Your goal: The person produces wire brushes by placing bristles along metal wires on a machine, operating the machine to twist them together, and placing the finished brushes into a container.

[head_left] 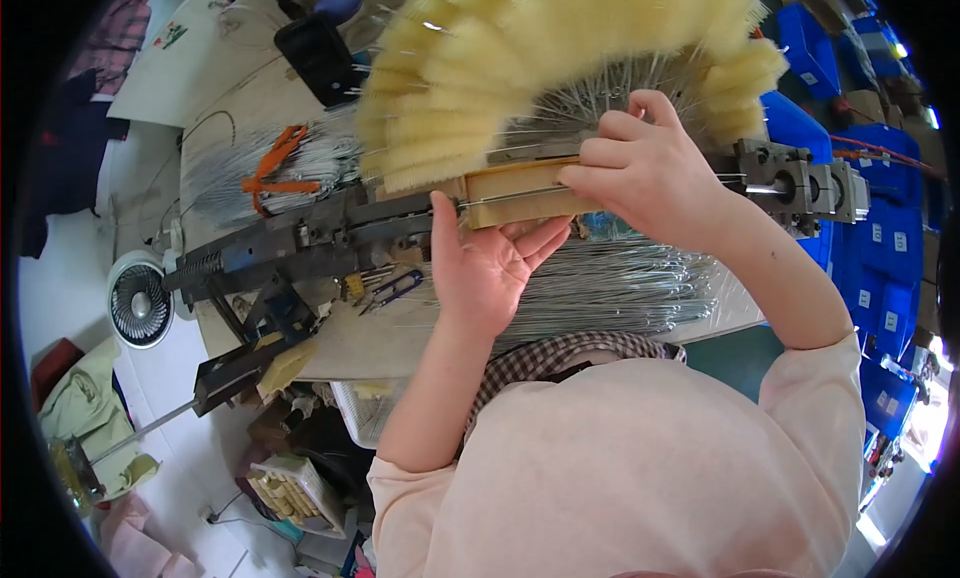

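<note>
Over the bench (345, 350), a thin wire (513, 195) lies along a tan strip (510, 212) between two hands

At the far left, a round white fan (140, 300) with dark blades stands near the bench. Next comes a messy bundle of thin, shiny wires (225, 183) with a bright orange tie (270, 168) around it. A long, dark metal bar (375, 214) runs from there toward the strip. Blue snips (395, 290) lie below the bar.

The left hand (482, 273) is palm up, its thumb and fingers spread apart. Its thumb is by the strip's left end.

The strip is long, flat and smooth. It points left to right, its right end a bit higher. The wire is straight and points the same way. Above them, fluffy yellow brushes (560, 38) make a big curve, with thin metal stems. Below lies a heap of long, shiny wires (610, 293).

The right hand (660, 173) has bent fingers at the strip's right part; I can't tell if they pinch the wire. Farther right are a chunky metal block (770, 168) and blue plastic bins (885, 258).
</note>
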Demonstrator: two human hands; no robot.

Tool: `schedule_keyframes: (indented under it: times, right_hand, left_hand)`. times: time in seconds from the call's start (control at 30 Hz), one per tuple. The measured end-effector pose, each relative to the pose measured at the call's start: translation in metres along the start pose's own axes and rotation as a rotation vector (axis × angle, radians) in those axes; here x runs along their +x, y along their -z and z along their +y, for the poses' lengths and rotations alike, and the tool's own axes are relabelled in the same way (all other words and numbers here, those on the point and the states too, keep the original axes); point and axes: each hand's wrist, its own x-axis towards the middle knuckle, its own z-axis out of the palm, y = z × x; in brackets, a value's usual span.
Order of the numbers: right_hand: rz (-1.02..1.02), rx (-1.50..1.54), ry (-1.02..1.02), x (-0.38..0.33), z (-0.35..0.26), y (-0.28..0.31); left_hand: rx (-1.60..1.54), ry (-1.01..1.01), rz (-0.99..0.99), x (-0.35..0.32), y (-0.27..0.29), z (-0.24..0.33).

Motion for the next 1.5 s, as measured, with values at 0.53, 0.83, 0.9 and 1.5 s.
schedule_keyframes:
  times: [0.53, 0.83, 0.9, 1.5]
  right_hand:
    - [0.131, 0.061, -0.045, -0.041, 0.022, 0.008]
    - [0.098, 0.217, 0.001, -0.035, 0.018, 0.001]
    - [0.209, 0.249, -0.059, -0.021, 0.018, 0.004]
    - [0.390, 0.209, -0.174, -0.023, -0.005, 0.036]
  left_hand:
    - [-0.072, -0.012, 0.023, -0.002, 0.005, -0.001]
    - [-0.141, 0.002, 0.038, -0.002, 0.005, -0.001]
    - [-0.079, 0.007, 0.008, -0.001, 0.003, -0.001]
    - [-0.014, -0.035, 0.100, -0.002, 0.000, -0.003]
